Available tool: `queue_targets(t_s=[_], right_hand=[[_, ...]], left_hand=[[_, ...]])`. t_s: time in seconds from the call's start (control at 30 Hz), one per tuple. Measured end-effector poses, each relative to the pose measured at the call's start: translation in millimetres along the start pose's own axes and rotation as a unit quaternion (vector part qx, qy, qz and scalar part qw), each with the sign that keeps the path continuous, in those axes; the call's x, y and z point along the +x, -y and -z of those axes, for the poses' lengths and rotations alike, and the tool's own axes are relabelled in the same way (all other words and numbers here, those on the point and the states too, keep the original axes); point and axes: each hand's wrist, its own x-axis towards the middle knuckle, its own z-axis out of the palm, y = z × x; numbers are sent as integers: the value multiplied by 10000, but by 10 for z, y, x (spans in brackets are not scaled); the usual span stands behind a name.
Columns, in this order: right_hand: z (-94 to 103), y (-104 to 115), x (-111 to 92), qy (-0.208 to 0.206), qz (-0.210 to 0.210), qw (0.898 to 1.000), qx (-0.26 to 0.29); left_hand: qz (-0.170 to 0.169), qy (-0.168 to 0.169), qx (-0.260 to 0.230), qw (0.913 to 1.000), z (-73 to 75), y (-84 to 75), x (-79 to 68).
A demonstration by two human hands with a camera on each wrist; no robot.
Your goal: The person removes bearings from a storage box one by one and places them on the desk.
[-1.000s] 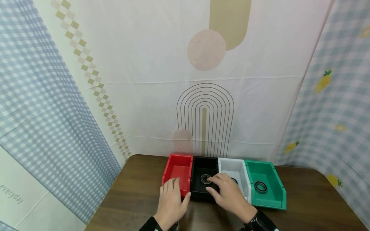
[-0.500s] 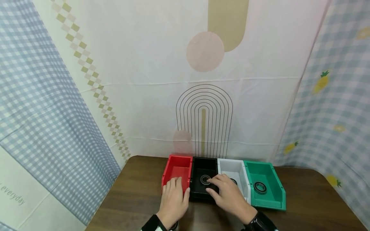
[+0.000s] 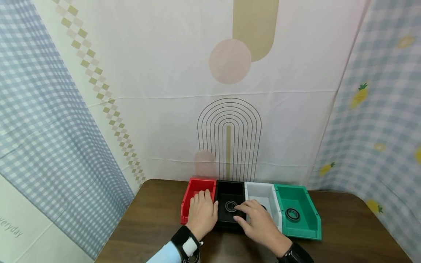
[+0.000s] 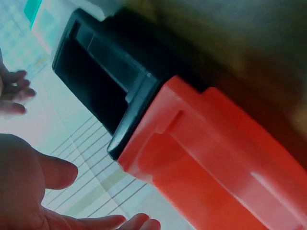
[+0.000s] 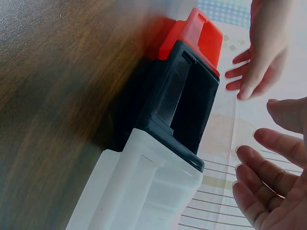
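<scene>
Black bin [image 3: 230, 189]: its bearing [image 3: 227, 206] is being flanked by right hand [image 3: 258, 221] (four o'clock) and left hand [image 3: 201, 212] (nine), both unclenched, empty; even rim-pinching is presumably being required.

Soft, even light covers the counter [image 3: 148, 223], blurred in the hazy left wrist view, where glare streaks the red bin [image 4: 225, 153].

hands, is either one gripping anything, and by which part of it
Nothing is held: the left hand is over the red bin, and the right hand is open near the ring in the black bin.
</scene>
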Motion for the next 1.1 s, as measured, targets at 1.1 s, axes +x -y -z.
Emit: queue_targets(t_s=[1.1], right_hand=[[-2,12,-11,-20,184,9993,329]], left_hand=[[1697,1386,-314,9752,-598,-96,660]])
